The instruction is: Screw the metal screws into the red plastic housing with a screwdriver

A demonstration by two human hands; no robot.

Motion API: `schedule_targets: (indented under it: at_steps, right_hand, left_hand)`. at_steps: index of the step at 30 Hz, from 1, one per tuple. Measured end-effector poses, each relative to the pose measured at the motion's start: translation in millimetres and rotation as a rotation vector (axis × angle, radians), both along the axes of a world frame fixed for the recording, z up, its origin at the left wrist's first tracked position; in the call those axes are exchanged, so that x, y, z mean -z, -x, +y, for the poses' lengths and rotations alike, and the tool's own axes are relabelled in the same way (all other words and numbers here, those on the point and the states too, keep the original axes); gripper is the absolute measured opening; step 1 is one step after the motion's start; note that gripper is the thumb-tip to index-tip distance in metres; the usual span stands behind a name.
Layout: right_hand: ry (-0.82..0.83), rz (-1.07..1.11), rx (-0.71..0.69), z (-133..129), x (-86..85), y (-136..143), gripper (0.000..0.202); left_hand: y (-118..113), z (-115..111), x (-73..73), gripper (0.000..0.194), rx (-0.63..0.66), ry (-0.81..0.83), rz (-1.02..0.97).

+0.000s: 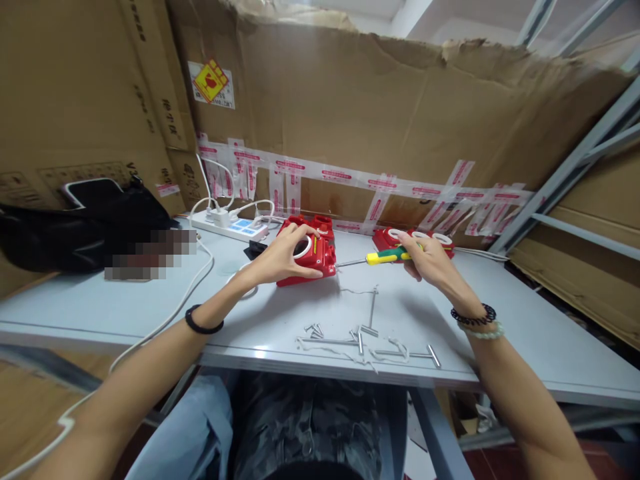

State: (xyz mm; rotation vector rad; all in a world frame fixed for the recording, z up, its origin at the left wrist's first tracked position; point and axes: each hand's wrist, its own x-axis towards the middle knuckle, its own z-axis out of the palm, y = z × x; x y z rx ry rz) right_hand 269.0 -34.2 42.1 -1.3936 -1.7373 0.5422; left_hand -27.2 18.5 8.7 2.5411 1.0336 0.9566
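Note:
My left hand rests on a red plastic housing with a white ring in its top, holding it down on the grey table. My right hand grips a screwdriver with a yellow and green handle. Its metal shaft points left, and the tip touches the right side of the housing. A second red housing with white rings lies behind my right hand.
Several long metal screws and pins lie scattered near the table's front edge. A white power strip with plugged cables sits at the back. A black bag lies at the left. Taped cardboard walls the back; metal shelving stands at the right.

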Motion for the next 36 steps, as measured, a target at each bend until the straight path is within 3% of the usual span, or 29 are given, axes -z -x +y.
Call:
schedule_targets:
  at_steps: [2, 4, 6, 9, 11, 17, 36]
  right_hand:
    - [0.008, 0.109, -0.033, -0.8, -0.2, 2.1, 0.029]
    - [0.045, 0.207, -0.093, -2.3, -1.4, 3.2, 0.029]
    - [0.047, 0.170, -0.120, -3.4, -1.7, 3.7, 0.027]
    - [-0.070, 0.031, -0.030, -2.5, 1.4, 4.6, 0.041]
    - [-0.130, 0.060, 0.026, -0.5, 4.5, 5.9, 0.046]
    - [-0.080, 0.384, 0.017, 4.5, 7.6, 9.9, 0.039]
    - [-0.195, 0.522, 0.040, -1.1, 0.5, 10.1, 0.029]
  left_hand:
    - [-0.4, -0.8, 0.0, 0.060, -0.005, 0.004, -0.004]
    - [-0.4, -0.7, 0.0, 0.061, -0.001, 0.005, -0.016]
    - [-0.2, -0.1, 0.1, 0.061, -0.003, 0.005, -0.021]
    - [-0.3, 0.5, 0.0, 0.062, -0.009, 0.012, -0.005]
    - [-0.9, 0.2, -0.2, 0.062, -0.005, 0.016, -0.009]
    - [-2.4, -2.4, -1.4, 0.063, 0.004, 0.015, -0.013]
    - [-1.9, -1.7, -1.6, 0.061, 0.009, 0.022, -0.015]
